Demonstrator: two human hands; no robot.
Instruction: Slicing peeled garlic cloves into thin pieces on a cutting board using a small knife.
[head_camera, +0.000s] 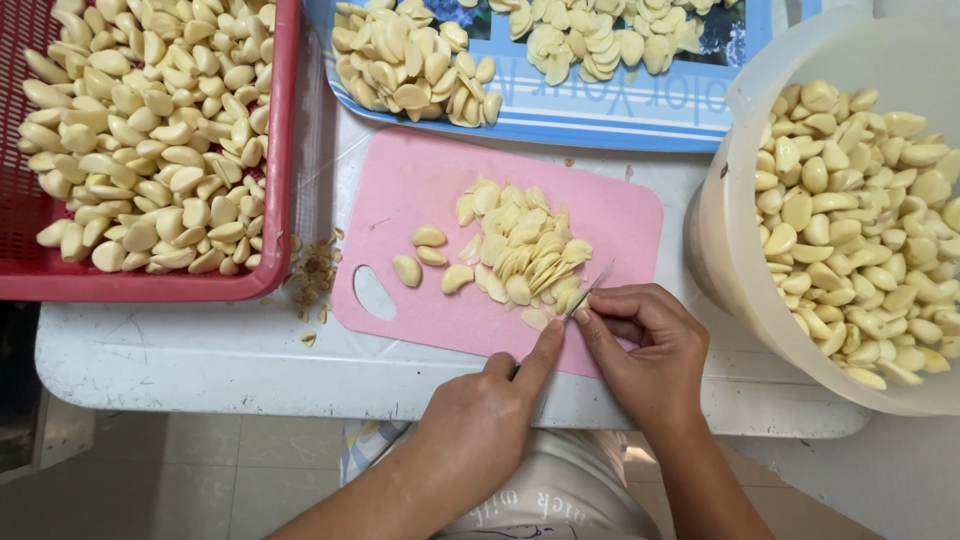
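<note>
Two hands on pink plastic board (420, 190): left hand (480, 420) grip clamped on knife (585, 296), right hand (650, 345) pinching glossy garlic clove (578, 312)

Knife (588, 292) blade angled toward one o'clock, tip beside pale sliced garlic (525, 255) heaped mid-board; clove hidden under my fingers.

The knife (588, 292) shows only a sliver of blade; its handle is hidden inside the left hand (480, 420). Whatever the fingers (610, 310) of the right hand (650, 350) pinch at the blade is too small to tell. The red basket (282, 150) is cut off at the top and left edges, the blue tray (640, 120) at the top, the white tub (720, 240) at the right. Both forearms run out of the bottom edge. The crumbs (315, 275) beside the basket are too small to make out.
</note>
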